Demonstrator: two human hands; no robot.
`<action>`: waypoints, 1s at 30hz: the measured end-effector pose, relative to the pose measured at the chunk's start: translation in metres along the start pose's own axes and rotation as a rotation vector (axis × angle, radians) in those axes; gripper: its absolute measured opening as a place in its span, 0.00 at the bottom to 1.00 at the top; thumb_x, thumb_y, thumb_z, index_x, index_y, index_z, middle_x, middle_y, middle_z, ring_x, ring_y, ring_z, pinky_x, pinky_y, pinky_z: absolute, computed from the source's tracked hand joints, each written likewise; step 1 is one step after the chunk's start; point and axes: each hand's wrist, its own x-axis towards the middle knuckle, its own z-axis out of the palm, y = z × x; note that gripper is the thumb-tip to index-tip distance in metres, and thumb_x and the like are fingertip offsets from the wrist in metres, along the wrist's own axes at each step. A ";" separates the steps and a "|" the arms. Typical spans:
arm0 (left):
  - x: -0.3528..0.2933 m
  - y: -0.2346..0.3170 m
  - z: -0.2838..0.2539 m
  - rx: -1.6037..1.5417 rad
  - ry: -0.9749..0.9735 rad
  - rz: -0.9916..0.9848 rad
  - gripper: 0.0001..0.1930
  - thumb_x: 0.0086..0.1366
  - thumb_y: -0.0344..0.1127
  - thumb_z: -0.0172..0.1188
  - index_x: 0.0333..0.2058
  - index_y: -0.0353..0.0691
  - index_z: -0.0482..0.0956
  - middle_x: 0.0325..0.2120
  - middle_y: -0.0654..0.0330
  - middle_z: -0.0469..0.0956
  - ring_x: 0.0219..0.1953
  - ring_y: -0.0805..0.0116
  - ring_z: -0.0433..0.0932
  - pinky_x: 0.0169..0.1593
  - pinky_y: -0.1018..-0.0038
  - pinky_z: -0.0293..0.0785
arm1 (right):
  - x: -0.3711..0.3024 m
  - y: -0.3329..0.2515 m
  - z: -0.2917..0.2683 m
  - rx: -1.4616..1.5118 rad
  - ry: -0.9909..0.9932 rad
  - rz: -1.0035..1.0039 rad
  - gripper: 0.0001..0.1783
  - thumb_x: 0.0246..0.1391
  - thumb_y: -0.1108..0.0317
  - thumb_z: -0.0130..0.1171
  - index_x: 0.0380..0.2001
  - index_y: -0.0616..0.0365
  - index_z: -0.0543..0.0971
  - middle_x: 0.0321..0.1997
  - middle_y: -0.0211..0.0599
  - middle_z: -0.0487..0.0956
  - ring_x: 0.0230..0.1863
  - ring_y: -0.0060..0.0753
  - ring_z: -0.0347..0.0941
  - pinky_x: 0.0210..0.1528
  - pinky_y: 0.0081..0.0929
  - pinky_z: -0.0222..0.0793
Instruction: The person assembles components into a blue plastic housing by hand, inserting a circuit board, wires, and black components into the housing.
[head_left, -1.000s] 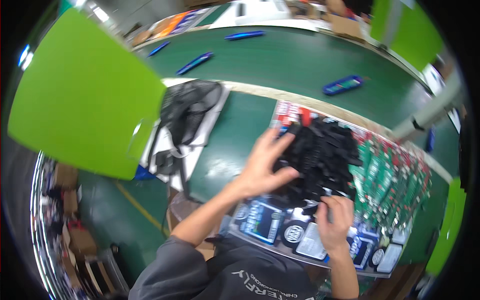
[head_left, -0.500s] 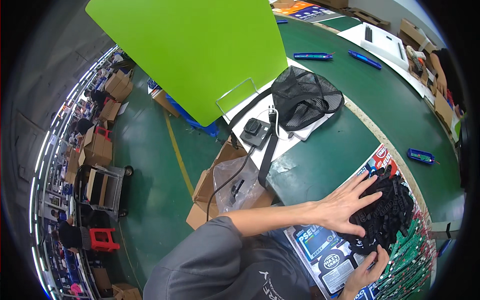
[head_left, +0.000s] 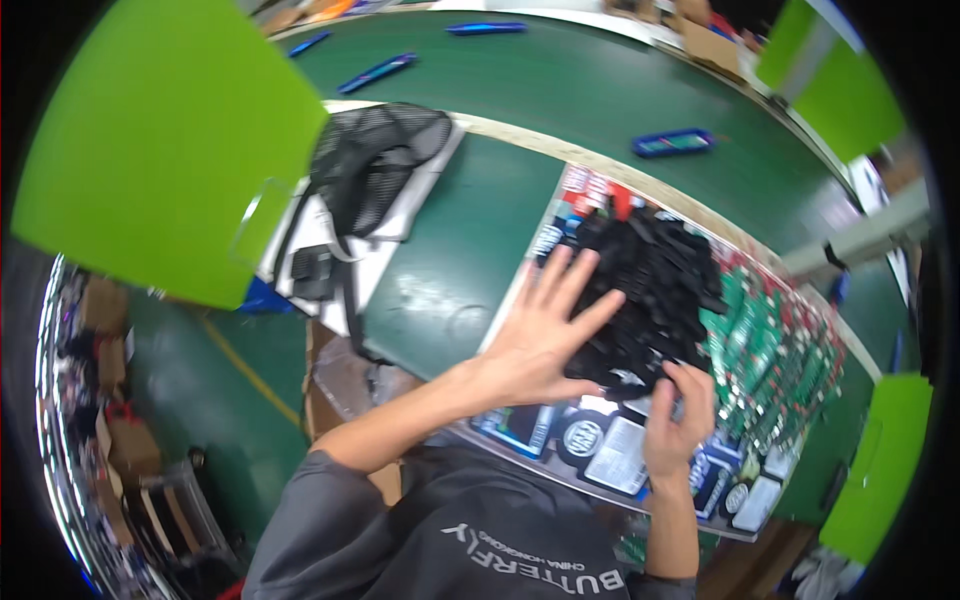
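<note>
A heap of small black plastic parts [head_left: 650,290] lies on a printed board [head_left: 520,425] on the table before me. My left hand [head_left: 540,335] is open, its fingers spread over the heap's left side with the fingertips against the black parts. At the heap's near edge is my right hand [head_left: 680,415], its fingers bent and the thumb a little apart from them; no held part shows. Blur hides the exact shape of the single parts. Right beside the heap, green circuit boards with red wires [head_left: 765,345] are spread in a dense layer.
A black mesh bag [head_left: 390,150] lies on white sheets at the left, by a bright green panel [head_left: 170,150]. Across the far green surface are blue cases [head_left: 673,142]. A grey metal bar [head_left: 860,235] reaches in from the right. An open carton with plastic [head_left: 345,380] stands below the table's left edge.
The view has swung to the right, so the table, bag and heap appear farther left. My hands keep nearly the same pose at the heap. A second green panel has come into view.
</note>
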 end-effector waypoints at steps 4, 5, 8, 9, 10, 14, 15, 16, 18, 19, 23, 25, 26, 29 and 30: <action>0.007 0.010 -0.001 0.055 -0.040 0.053 0.56 0.42 0.58 0.78 0.70 0.50 0.62 0.73 0.37 0.44 0.74 0.31 0.40 0.70 0.30 0.38 | -0.003 0.003 0.000 0.059 0.040 0.083 0.13 0.51 0.85 0.61 0.42 0.66 0.82 0.39 0.45 0.79 0.35 0.36 0.77 0.34 0.26 0.75; 0.011 0.012 0.002 0.060 -0.039 0.078 0.56 0.41 0.58 0.78 0.70 0.51 0.62 0.73 0.38 0.45 0.74 0.32 0.41 0.70 0.30 0.38 | -0.004 0.004 -0.001 0.069 0.053 0.082 0.13 0.51 0.85 0.61 0.42 0.66 0.82 0.40 0.45 0.79 0.35 0.36 0.78 0.34 0.26 0.76; 0.020 0.016 0.008 0.065 -0.059 0.122 0.54 0.44 0.57 0.77 0.69 0.51 0.63 0.72 0.40 0.47 0.74 0.32 0.42 0.71 0.33 0.39 | -0.004 0.004 -0.004 0.063 0.069 0.096 0.14 0.51 0.85 0.61 0.42 0.66 0.82 0.40 0.45 0.79 0.34 0.35 0.78 0.33 0.25 0.76; 0.021 0.017 0.009 0.066 -0.062 0.130 0.53 0.45 0.57 0.76 0.69 0.50 0.63 0.72 0.40 0.47 0.74 0.32 0.43 0.71 0.35 0.40 | -0.004 0.004 -0.004 0.078 0.073 0.095 0.14 0.50 0.85 0.61 0.42 0.66 0.82 0.40 0.45 0.79 0.33 0.35 0.78 0.33 0.25 0.76; 0.023 0.019 0.010 0.073 -0.051 0.134 0.51 0.46 0.58 0.76 0.68 0.50 0.65 0.72 0.40 0.48 0.73 0.32 0.44 0.72 0.37 0.40 | -0.004 0.005 -0.004 0.085 0.088 0.083 0.14 0.51 0.85 0.61 0.42 0.67 0.82 0.40 0.45 0.79 0.31 0.33 0.77 0.32 0.24 0.75; 0.023 0.022 0.009 0.058 -0.046 0.174 0.50 0.46 0.58 0.76 0.67 0.49 0.67 0.72 0.40 0.50 0.73 0.33 0.45 0.72 0.37 0.42 | -0.006 0.006 -0.007 0.074 0.146 0.043 0.15 0.51 0.86 0.61 0.43 0.66 0.81 0.40 0.45 0.79 0.30 0.31 0.76 0.30 0.24 0.73; 0.023 0.023 0.011 0.055 -0.050 0.185 0.50 0.46 0.58 0.76 0.67 0.49 0.67 0.72 0.40 0.50 0.73 0.33 0.45 0.72 0.37 0.42 | -0.007 0.007 -0.007 0.067 0.154 0.048 0.15 0.51 0.86 0.61 0.43 0.66 0.81 0.40 0.45 0.79 0.30 0.31 0.76 0.30 0.24 0.73; 0.022 0.024 0.011 0.066 -0.061 0.197 0.50 0.45 0.58 0.76 0.67 0.49 0.68 0.72 0.40 0.50 0.73 0.33 0.45 0.72 0.37 0.42 | -0.006 0.006 -0.007 0.082 0.154 0.038 0.15 0.51 0.85 0.61 0.43 0.66 0.81 0.40 0.45 0.79 0.31 0.31 0.76 0.30 0.24 0.74; 0.022 0.025 0.013 0.104 -0.068 0.211 0.49 0.45 0.58 0.76 0.66 0.49 0.68 0.71 0.40 0.50 0.73 0.33 0.45 0.71 0.36 0.42 | -0.006 0.005 -0.006 0.096 0.154 0.028 0.15 0.51 0.85 0.61 0.43 0.66 0.81 0.39 0.44 0.79 0.31 0.32 0.76 0.30 0.24 0.74; 0.024 0.024 0.015 0.109 -0.066 0.219 0.49 0.45 0.58 0.76 0.66 0.49 0.68 0.71 0.40 0.50 0.73 0.33 0.45 0.71 0.36 0.42 | -0.006 0.006 -0.006 0.095 0.163 0.025 0.15 0.51 0.85 0.61 0.43 0.66 0.81 0.39 0.44 0.79 0.31 0.32 0.76 0.30 0.24 0.74; 0.032 0.029 0.010 0.062 -0.089 0.235 0.48 0.47 0.58 0.75 0.66 0.48 0.69 0.71 0.40 0.50 0.73 0.33 0.46 0.72 0.37 0.42 | -0.005 0.007 -0.008 0.100 0.169 0.046 0.14 0.51 0.83 0.62 0.43 0.65 0.82 0.39 0.44 0.79 0.32 0.34 0.76 0.31 0.26 0.73; 0.040 0.032 0.004 0.046 -0.087 0.243 0.47 0.50 0.60 0.72 0.66 0.46 0.68 0.71 0.39 0.51 0.73 0.34 0.47 0.72 0.37 0.42 | -0.005 0.007 -0.008 0.094 0.178 0.040 0.14 0.51 0.83 0.62 0.42 0.65 0.82 0.39 0.44 0.79 0.32 0.35 0.76 0.31 0.26 0.73; 0.048 0.031 0.002 0.046 -0.068 0.252 0.46 0.52 0.60 0.71 0.66 0.45 0.68 0.71 0.39 0.52 0.73 0.34 0.48 0.72 0.37 0.42 | -0.005 0.007 -0.008 0.090 0.189 0.028 0.14 0.51 0.83 0.62 0.42 0.65 0.82 0.38 0.44 0.79 0.32 0.35 0.76 0.31 0.26 0.73; 0.080 0.027 -0.003 0.061 -0.025 0.291 0.41 0.60 0.58 0.65 0.65 0.39 0.68 0.68 0.40 0.58 0.72 0.37 0.53 0.72 0.42 0.46 | -0.003 0.007 -0.008 0.092 0.197 0.020 0.14 0.50 0.83 0.62 0.42 0.65 0.82 0.38 0.44 0.79 0.32 0.35 0.76 0.31 0.26 0.73; 0.094 0.021 0.000 0.054 -0.011 0.281 0.39 0.62 0.57 0.64 0.65 0.38 0.68 0.67 0.40 0.60 0.71 0.39 0.55 0.72 0.44 0.48 | -0.003 0.006 -0.006 0.096 0.198 0.025 0.13 0.50 0.83 0.62 0.42 0.65 0.82 0.38 0.44 0.79 0.31 0.36 0.76 0.31 0.27 0.74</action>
